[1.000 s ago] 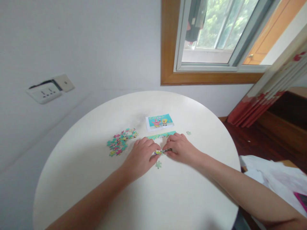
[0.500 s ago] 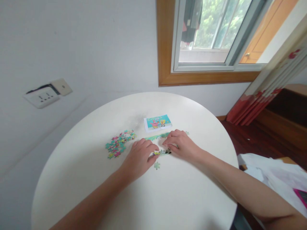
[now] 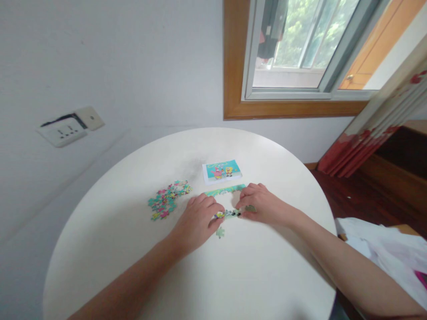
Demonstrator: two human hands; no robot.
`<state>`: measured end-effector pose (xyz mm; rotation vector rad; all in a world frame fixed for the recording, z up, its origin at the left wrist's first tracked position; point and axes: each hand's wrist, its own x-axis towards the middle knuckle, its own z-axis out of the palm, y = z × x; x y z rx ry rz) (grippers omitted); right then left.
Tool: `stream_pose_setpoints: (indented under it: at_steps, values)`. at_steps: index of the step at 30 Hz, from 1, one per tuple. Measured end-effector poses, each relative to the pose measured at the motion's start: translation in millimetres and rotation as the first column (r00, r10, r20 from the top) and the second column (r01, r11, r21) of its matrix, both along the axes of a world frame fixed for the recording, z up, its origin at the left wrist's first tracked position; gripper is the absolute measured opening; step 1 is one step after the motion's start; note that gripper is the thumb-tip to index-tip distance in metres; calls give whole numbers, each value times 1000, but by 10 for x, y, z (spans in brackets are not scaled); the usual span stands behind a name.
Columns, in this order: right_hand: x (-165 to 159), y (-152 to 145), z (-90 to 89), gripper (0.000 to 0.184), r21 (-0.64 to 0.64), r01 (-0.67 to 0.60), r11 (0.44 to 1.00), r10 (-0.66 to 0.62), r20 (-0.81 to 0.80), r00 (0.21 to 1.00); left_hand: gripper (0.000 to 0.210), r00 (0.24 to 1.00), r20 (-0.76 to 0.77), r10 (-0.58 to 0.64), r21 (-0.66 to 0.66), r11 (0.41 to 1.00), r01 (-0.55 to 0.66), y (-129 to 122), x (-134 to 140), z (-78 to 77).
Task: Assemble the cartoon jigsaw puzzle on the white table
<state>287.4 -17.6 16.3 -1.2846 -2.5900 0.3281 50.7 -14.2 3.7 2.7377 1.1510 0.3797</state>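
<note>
Short puzzle strip (image 3: 232,213): joined pieces, on the surface (image 3: 213,280), slightly nearer its right edge than its left; between the two hands.
Left hand (image 3: 200,215): grip pinching the left end of the short strip, thumb on the near side, fingers on the far side.
Right hand (image 3: 260,202): at the strip's right end, thumb and fingers bent; a dark green piece (image 3: 250,208) shows in the gap of the grip; cannot tell whether pinched or lying beneath.
Loose piece (image 3: 220,232): one, pale green, just below the short strip, toward the near edge.
Long puzzle strip (image 3: 224,190): green, beyond the hands, toward the far edge; ends partly hidden by fingers.
Picture card (image 3: 223,171): cartoon figures on blue, just beyond the long strip, nearer the far edge.
Piece heap (image 3: 168,200): mixed colours, spread toward the left edge.
Wall socket (image 3: 63,130): beyond the left edge.
</note>
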Motion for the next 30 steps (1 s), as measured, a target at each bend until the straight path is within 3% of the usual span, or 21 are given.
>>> stream_pose_setpoints:
  at_steps: [12, 18, 23, 30]
  values:
    - [1, 14, -16, 15, -3, -19, 1000, 19, -22, 1000, 11, 1000, 2, -10, 8, 1000, 10, -8, 8, 9]
    - [-145, -130, 49, 15, 38, -111, 993, 114, -88, 990, 13, 992, 123, 39, 139, 989, -57, 128, -179, 107]
    - [-330, -226, -60, 26, 43, -256, 966, 258, -71, 963, 13, 988, 141, 60, 175, 981, -84, 203, -266, 133]
    - [-378, -216, -135, 22, 37, -243, 969, 245, -93, 965, 11, 986, 166, 3, 216, 976, -39, 167, -246, 129]
